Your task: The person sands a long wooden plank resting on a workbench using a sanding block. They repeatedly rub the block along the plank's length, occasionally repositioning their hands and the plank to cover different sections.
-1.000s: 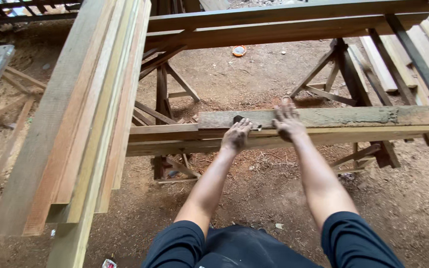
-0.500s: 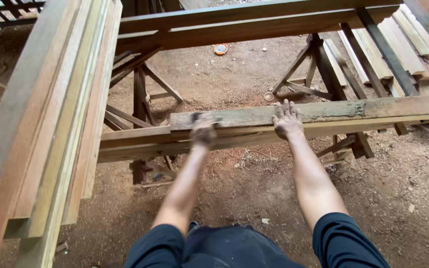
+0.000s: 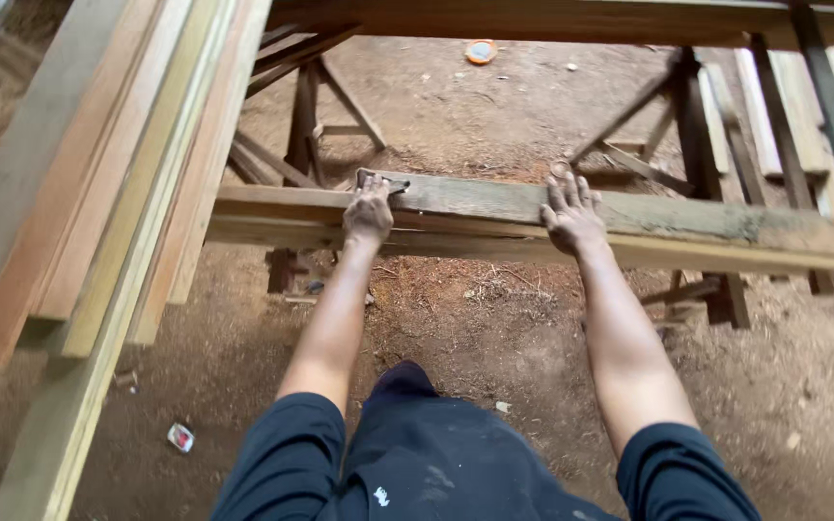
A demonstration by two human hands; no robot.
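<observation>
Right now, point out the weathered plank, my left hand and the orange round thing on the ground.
weathered plank (image 3: 480,200), head view, bare top face.
left hand (image 3: 369,210), head view, back of hand.
orange round thing (image 3: 481,51), head view, its centre.

Dark navy short sleeves are worn, ending above the elbows; both forearms are left bare. The same dark cloth is seen across the torso, marked with small pale specks and one white smudge near the lower middle. No gloves, watch or rings are seen on the left hand (image 3: 369,210) or right hand (image 3: 571,214).
</observation>
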